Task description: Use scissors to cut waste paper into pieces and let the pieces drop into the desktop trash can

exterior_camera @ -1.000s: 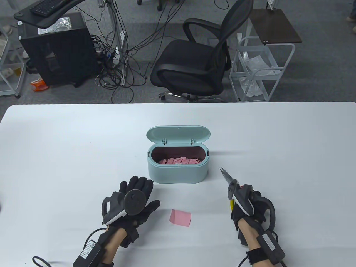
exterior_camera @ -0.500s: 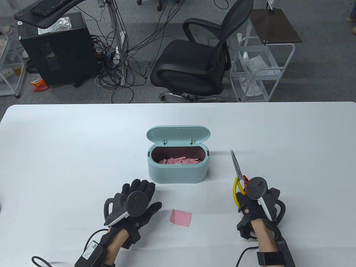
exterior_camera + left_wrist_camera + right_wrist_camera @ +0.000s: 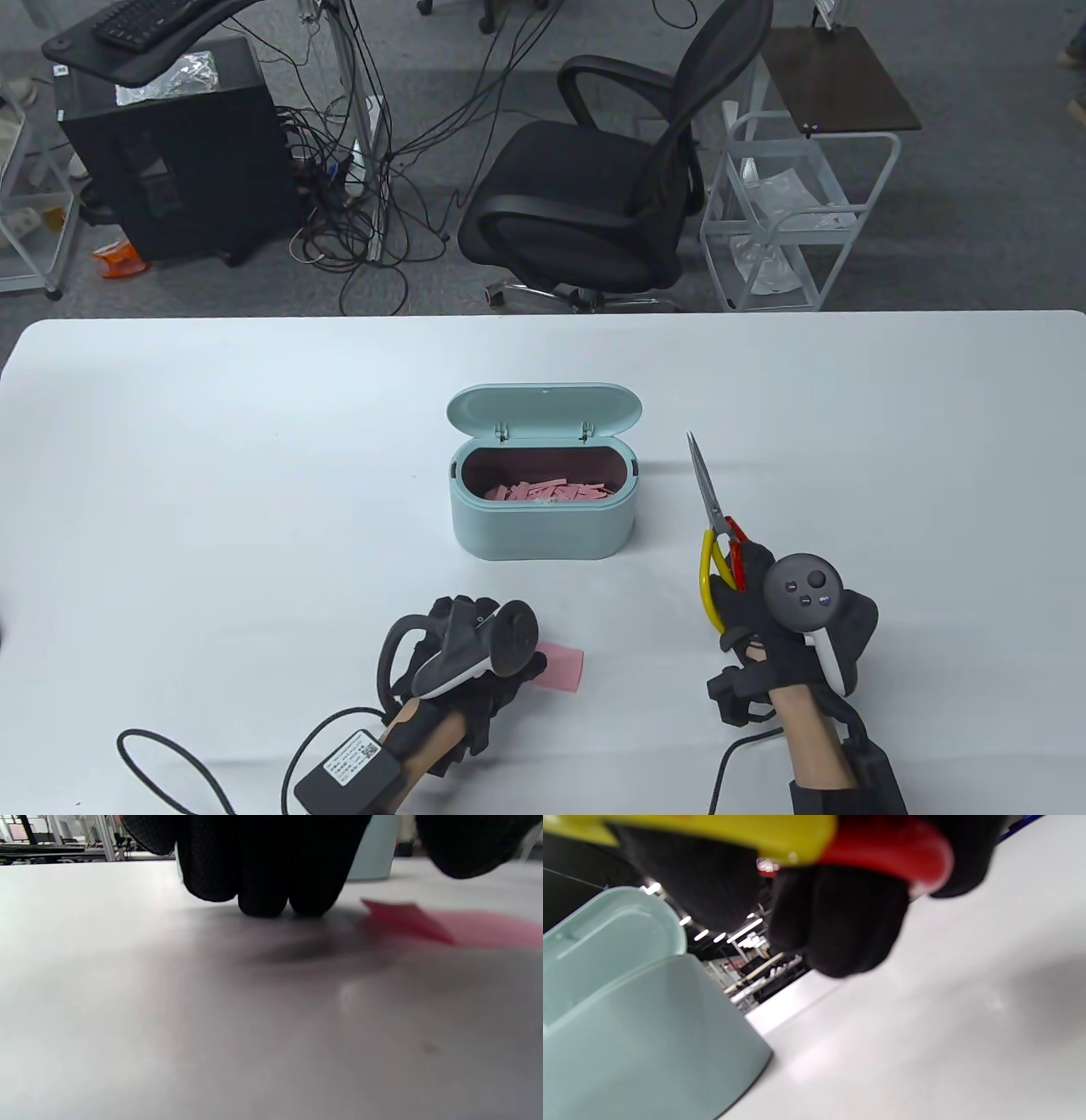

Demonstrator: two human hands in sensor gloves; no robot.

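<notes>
meanwhile right grip (image 3: 751, 607) holds scissors (image 3: 711, 509); left grip (image 3: 471, 658), fingers curled, touches pink paper (image 3: 564, 666), holding unclear.

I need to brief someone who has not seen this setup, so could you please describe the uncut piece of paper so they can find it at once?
On the white table, find the mint-green trash can with its lid open. Nearer the person lies a flat pink paper, right beside the left hand. It is the only whole pink sheet; the other pink bits are strips inside the can.
</notes>
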